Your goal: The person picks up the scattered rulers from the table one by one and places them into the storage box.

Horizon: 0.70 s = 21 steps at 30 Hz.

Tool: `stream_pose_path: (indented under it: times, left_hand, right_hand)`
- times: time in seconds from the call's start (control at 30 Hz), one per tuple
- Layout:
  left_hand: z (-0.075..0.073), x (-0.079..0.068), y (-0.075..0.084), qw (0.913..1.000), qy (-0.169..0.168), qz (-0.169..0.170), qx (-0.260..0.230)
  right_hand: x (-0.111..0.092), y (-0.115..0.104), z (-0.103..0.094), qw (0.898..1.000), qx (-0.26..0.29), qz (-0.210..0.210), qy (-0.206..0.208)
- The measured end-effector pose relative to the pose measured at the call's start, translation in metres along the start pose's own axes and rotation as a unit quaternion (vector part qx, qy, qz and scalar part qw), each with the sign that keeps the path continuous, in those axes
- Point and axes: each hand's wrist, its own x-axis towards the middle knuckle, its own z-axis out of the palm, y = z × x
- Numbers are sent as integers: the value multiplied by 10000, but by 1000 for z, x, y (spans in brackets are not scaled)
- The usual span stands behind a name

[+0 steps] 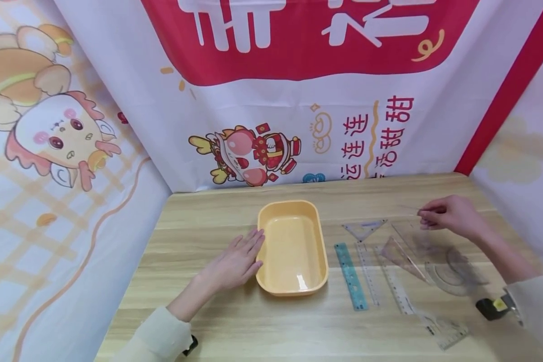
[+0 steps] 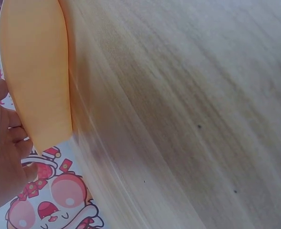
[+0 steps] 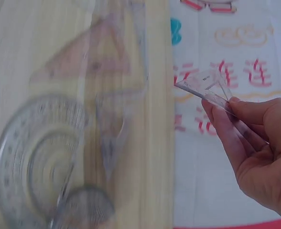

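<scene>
My left hand (image 1: 236, 259) rests on the left rim of a yellow plastic tray (image 1: 291, 251), its fingers nearly straight. In the left wrist view those fingers lie against the tray's outer side (image 2: 37, 71). Nothing lies inside the tray. My right hand (image 1: 452, 217) is raised above the right side of the table. Between thumb and fingers it pinches a small clear set square (image 3: 208, 85) by one corner, seen best in the right wrist view. Below this hand lie a clear set square (image 3: 112, 126), a pinkish set square (image 3: 90, 55) and a clear protractor (image 3: 11, 152).
Right of the tray lie a teal ruler (image 1: 350, 276), a narrow clear ruler (image 1: 368, 274), a wider clear ruler (image 1: 398, 286) and a small set square (image 1: 364, 230). Another set square (image 1: 450, 336) lies near the front. A printed cloth (image 1: 262, 110) hangs behind the wooden table (image 1: 199, 211).
</scene>
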Motion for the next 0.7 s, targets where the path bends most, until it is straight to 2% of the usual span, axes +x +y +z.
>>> stream_pose_path:
  times: [0.2,0.4,0.7]
  left_hand:
    - [3,-1,2,10000,-18,-39,-79]
    - [1,-2,1,10000,74,28,6]
    - [0,-3,0,10000,27,-35,-56]
  right_hand:
    - [3,-26,17,9992,309,68,-253]
    - [5,-49,32,9988,366,-123,-314]
    - [13,-80,57,9968,544,-314,-491]
